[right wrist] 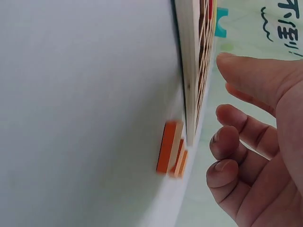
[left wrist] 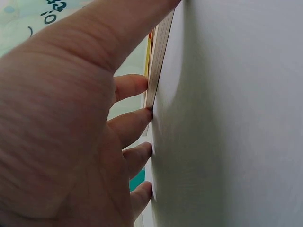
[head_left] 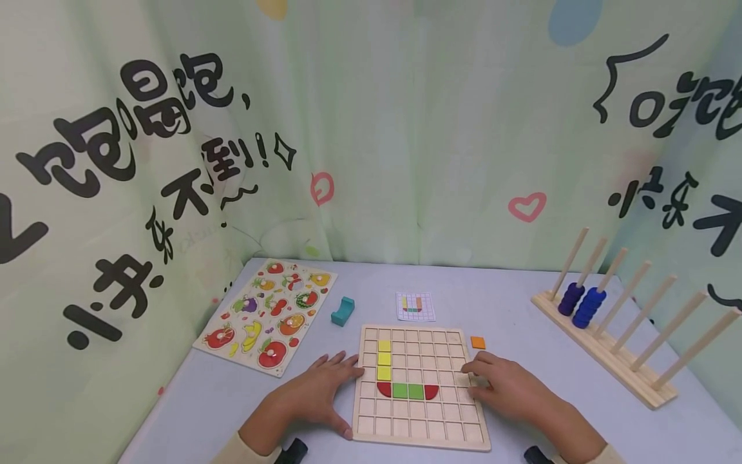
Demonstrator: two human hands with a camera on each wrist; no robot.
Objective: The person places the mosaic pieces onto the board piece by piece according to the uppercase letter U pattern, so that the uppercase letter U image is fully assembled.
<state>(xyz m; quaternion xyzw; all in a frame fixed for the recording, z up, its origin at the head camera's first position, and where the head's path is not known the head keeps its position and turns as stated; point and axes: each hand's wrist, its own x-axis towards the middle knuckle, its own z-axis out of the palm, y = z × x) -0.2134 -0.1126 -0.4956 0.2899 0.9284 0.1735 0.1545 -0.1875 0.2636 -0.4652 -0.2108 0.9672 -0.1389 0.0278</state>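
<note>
A wooden grid board lies on the table. On it, several yellow squares form a column, and below them a row runs from a red quarter-round piece through two green squares to another red quarter-round piece. My left hand, fingers spread, touches the board's left edge with fingertips and thumb. Over the right edge hovers my right hand; in the right wrist view its fingers are loosely curled with nothing between them. Orange pieces sit beside that edge.
Behind the board lies a small pattern card. A teal arch block stands to its left, near a fruit puzzle board. At the right is a wooden peg rack with blue rings on two pegs. Printed curtains enclose the table.
</note>
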